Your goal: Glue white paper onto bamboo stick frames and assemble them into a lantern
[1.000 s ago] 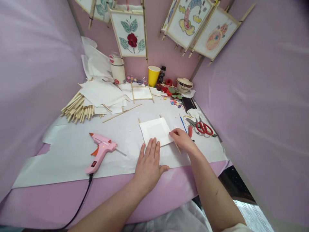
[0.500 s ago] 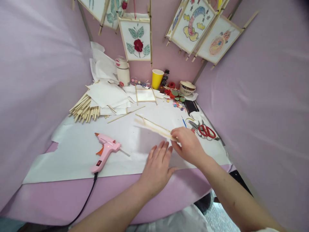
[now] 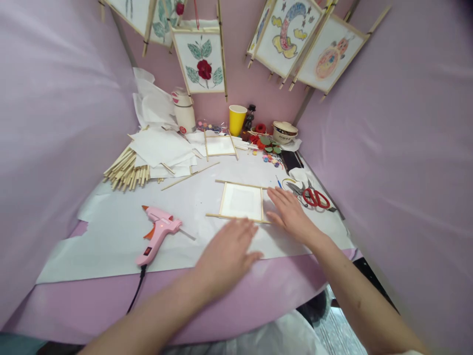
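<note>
stick-framed white panel (image 3: 242, 201) lying flat, at six o'clock near the view's centre, left hand (image 3: 226, 252) at its six o'clock, fingers stretched though blurred, right hand (image 3: 290, 215) at its three o'clock, fingers straight, thumb wide apart, pink glue gun (image 3: 159, 231) toward eight o'clock

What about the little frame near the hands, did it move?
Yes. Against the unmoved glue gun, the little frame turned over and around: its long sticks, earlier running front to back, now run left to right.
</note>
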`<state>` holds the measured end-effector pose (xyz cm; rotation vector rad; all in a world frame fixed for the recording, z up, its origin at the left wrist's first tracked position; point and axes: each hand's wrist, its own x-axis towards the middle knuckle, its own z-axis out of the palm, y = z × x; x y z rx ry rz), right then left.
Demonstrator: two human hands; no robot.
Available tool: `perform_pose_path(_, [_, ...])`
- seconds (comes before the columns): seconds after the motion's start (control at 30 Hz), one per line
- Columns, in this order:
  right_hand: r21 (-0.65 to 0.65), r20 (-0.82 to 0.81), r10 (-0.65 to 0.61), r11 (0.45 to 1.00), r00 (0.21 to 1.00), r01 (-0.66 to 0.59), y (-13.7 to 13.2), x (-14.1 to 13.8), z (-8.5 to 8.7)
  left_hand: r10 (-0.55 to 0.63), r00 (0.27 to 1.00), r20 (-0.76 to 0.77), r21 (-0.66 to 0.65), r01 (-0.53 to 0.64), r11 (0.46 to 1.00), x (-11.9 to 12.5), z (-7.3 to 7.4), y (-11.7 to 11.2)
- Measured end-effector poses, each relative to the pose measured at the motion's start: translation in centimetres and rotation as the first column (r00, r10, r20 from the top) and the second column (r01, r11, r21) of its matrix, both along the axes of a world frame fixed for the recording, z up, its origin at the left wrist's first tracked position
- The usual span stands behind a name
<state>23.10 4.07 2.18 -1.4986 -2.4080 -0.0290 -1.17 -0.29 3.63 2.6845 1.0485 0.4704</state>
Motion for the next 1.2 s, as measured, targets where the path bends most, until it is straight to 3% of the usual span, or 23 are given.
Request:
perform_pose_path(0.1, [-0.070, 0.110, -0.071, 0.994, 0.991, 0.079, 1.4, -0.6, -0.3, 0.192, 0.967, -0.167, 0.079, -0.181, 0.980, 0.1, 1.0, 5.1])
perform_pose_path(0.2, [-0.131, 0.173, -0.045, 0.989, 0.984, 0.068, 2.7, -2.2, -0.8, 0.143, 0.935, -0.323, 0.018, -0.145, 0.989, 1.3, 0.4, 9.2])
perform_pose_path(0.27, [-0.138, 0.186, -0.038, 0.988, 0.982, 0.064, 3.2, -3.0, -1.2, 0.095, 0.926, -0.366, -0.044, -0.119, 0.992, 1.9, -0.7, 10.5])
perform_pose_path(0.4, [-0.113, 0.176, -0.063, 0.990, 0.982, 0.084, 3.2, -3.3, -1.8, 0.087, 0.929, -0.359, -0.087, -0.126, 0.988, 1.9, -2.6, 10.6])
perform_pose_path(0.5, [-0.108, 0.174, -0.083, 0.989, 0.981, 0.103, 3.2, -3.3, -2.1, 0.088, 0.935, -0.344, -0.080, -0.123, 0.989, 1.6, -3.1, 10.3])
perform_pose_path(0.77, [-0.121, 0.141, -0.084, 0.987, 0.986, 0.102, 3.4, -3.7, -1.1, 0.081, 0.922, -0.378, -0.099, -0.127, 0.987, 1.8, -2.3, 10.6])
perform_pose_path(0.93, [-0.094, 0.098, 0.009, 0.996, 0.995, 0.001, 3.9, -4.6, -0.2, 0.129, 0.917, -0.377, -0.022, -0.148, 0.989, 1.3, -1.6, 10.9])
perform_pose_path(1.03, [-0.118, 0.098, 0.058, 0.992, 0.994, -0.046, 4.3, -5.1, -0.6, 0.122, 0.903, -0.413, -0.057, -0.159, 0.986, 0.9, -1.8, 10.9])
perform_pose_path(1.2, [-0.125, 0.103, 0.028, 0.992, 0.994, -0.015, 4.6, -5.6, -1.5, 0.109, 0.899, -0.424, -0.098, -0.165, 0.982, 0.8, -2.4, 10.9])
